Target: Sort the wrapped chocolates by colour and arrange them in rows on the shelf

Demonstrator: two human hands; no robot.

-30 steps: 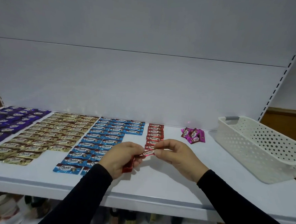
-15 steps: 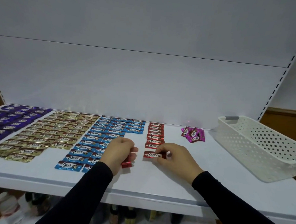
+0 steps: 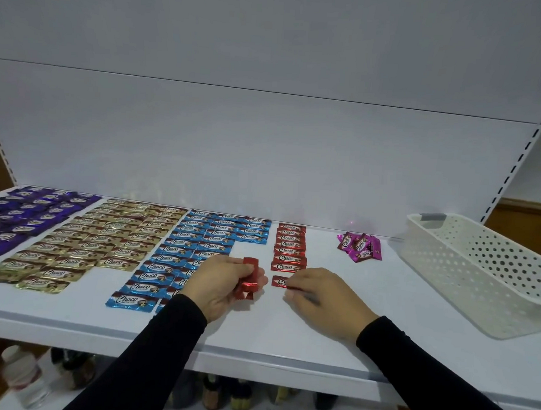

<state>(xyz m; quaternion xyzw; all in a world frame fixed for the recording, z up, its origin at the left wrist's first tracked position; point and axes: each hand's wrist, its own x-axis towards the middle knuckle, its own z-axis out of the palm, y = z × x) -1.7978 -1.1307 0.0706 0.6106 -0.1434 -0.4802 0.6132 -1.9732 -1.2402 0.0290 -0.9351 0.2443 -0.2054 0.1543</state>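
Nearest: left hand (image 3: 224,284) grips a small bunch of red wrapped chocolates (image 3: 249,279), fingers curled round them, held just above the shelf (image 3: 287,340). Right hand (image 3: 317,296), just beside it, rests fingertips on a single red chocolate (image 3: 279,281) lying flat on the shelf; whether it pinches or only presses the wrapper, cannot tell.

Just beyond the right hand's fingertips: the red row (image 3: 290,248), a single column running away toward the back wall; the chocolate under the fingers sits at its near end, slightly apart.

Beyond the left hand and to its left: blue rows (image 3: 198,248), then gold rows (image 3: 104,240), then purple rows (image 3: 21,220).

Further out, past the right hand: loose pile of pink chocolates (image 3: 359,246), unsorted. Off to its right, a white perforated basket (image 3: 485,272).

Risks, judged: slick wrappers slide, so a sideways drag of the fingers could skew the new piece or nudge the row's end. The left wrist lies over the near blue rows; lowering it could scatter them. The bunch could slip out.
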